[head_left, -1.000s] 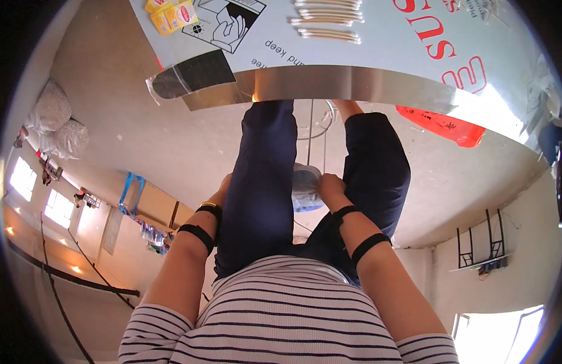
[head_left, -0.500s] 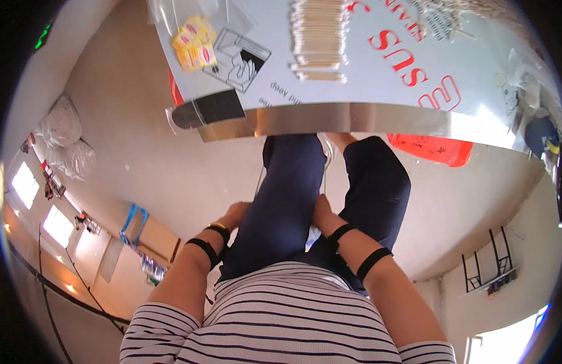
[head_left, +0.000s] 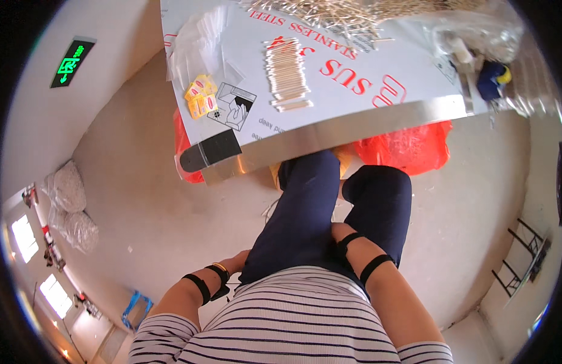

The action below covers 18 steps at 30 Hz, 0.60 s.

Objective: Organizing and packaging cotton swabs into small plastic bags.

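My left hand (head_left: 237,261) is down beside the outer side of my left thigh (head_left: 305,206), its fingers hidden behind the leg. Between my thighs rests my right hand (head_left: 341,232); its fingers are out of sight too. Whether either holds anything cannot be seen. Ahead of my knees is a table (head_left: 329,103) covered in printed film. A neat row of cotton swabs (head_left: 287,73) lies on it, with small yellow packets (head_left: 201,97) and clear plastic bags (head_left: 199,42) to its left. A loose heap of cotton swabs (head_left: 335,18) spreads along the far side.
A metal edge (head_left: 354,127) runs along the table front, with black tape (head_left: 223,150) at its left end. Red plastic bags (head_left: 408,148) hang below. A blue and yellow object (head_left: 492,80) sits at the right. Wrapped bundles (head_left: 68,188) stand by the left wall.
The view has tilted and shifted, so more of the tabletop and swab heap shows. My legs have shifted, and my right hand sits farther right between the thighs.
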Motion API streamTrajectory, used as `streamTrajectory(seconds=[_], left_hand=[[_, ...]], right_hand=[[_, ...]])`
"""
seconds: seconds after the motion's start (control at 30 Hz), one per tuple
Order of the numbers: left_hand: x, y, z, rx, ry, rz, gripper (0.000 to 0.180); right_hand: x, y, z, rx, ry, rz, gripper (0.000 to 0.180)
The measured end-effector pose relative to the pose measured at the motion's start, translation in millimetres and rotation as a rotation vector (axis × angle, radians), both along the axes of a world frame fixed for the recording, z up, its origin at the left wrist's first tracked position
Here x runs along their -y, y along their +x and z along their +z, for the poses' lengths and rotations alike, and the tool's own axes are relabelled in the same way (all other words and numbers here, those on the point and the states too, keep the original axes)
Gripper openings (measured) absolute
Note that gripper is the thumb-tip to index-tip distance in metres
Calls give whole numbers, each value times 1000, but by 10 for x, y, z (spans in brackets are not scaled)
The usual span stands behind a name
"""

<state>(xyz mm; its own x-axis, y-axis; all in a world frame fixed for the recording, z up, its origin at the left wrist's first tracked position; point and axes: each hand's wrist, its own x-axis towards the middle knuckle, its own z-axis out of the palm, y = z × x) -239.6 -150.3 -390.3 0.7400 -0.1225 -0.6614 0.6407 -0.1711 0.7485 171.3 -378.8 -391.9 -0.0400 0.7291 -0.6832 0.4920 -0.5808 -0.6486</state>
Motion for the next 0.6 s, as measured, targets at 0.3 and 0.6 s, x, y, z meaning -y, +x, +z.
streamTrajectory(seconds=[0.3, 0.6], left_hand=[[-228, 118, 295, -172, -243, 391, 36], [-1107, 1026, 869, 146, 424, 392, 21]], right_hand=[[-485, -12, 298, 528, 166, 397, 41], [-870, 142, 1277, 510, -77, 87, 36]])
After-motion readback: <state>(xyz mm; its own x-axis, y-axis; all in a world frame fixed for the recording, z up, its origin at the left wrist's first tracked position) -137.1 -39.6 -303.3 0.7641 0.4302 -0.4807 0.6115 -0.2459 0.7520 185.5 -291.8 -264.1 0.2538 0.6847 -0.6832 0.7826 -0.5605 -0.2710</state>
